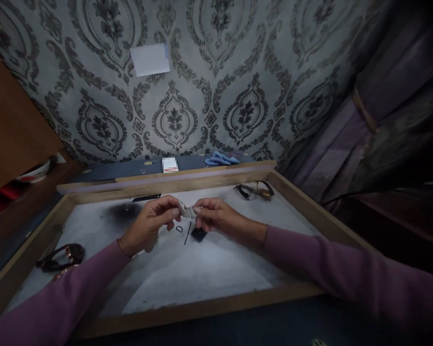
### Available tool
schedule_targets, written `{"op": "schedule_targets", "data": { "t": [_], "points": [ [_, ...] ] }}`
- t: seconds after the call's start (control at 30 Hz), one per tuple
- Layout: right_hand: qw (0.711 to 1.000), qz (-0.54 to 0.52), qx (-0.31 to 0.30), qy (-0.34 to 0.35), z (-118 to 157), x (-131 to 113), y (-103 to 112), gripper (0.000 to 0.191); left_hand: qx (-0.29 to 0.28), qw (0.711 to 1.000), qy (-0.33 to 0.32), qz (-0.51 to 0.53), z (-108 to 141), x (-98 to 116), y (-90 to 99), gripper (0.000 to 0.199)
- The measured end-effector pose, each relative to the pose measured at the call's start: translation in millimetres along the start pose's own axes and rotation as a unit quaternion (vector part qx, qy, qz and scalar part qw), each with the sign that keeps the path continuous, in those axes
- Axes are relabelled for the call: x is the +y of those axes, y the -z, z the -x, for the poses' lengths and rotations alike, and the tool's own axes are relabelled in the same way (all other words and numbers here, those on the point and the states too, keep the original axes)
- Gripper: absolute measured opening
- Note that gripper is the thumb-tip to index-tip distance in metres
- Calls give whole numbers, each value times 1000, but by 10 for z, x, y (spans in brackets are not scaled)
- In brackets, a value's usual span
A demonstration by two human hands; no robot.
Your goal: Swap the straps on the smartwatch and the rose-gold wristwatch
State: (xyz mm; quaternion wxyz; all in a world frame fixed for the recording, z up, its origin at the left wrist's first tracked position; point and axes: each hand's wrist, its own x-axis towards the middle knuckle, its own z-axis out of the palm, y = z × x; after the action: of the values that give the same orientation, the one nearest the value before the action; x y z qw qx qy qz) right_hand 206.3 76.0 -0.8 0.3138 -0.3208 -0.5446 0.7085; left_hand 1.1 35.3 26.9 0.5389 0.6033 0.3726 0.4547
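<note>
Both hands meet over the middle of a shallow wooden-framed tray [216, 307] with a pale bottom. Between them is a small light grey piece [185, 209], too small to identify. My left hand [151, 222] pinches its left end with thumb and fingers. The right end is gripped by the closed fingertips of my right hand [218, 217]. Beneath my right hand lies a small black square object [198, 233]. A thin black strip [187, 233] and a small dark loop [179, 229] rest just left of it.
A dark watch [70, 253] lies at the tray's left, two more watches [246, 192] at the back right. A flat black tool [146, 197] is near the back edge. Behind the tray are a blue cloth [221, 158] and a small white box [170, 165].
</note>
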Motion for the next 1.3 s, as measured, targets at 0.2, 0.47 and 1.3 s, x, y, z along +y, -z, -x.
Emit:
{"op": "schedule_targets", "data": {
  "t": [0.2, 0.47, 1.3],
  "points": [
    [999, 35, -11, -6, -3, 2, 17, 35, -24, 996, -51, -66, 23, 33, -23, 23],
    [982, 183, -28, 32, 5, -38, 156, 33, -39, 999, -5, 15, 38, 61, -39, 34],
    [774, 610, -80, 149, 153, -21, 175, 28, -36, 983, -32, -176, 131, 29, -124, 25]
  ]
}}
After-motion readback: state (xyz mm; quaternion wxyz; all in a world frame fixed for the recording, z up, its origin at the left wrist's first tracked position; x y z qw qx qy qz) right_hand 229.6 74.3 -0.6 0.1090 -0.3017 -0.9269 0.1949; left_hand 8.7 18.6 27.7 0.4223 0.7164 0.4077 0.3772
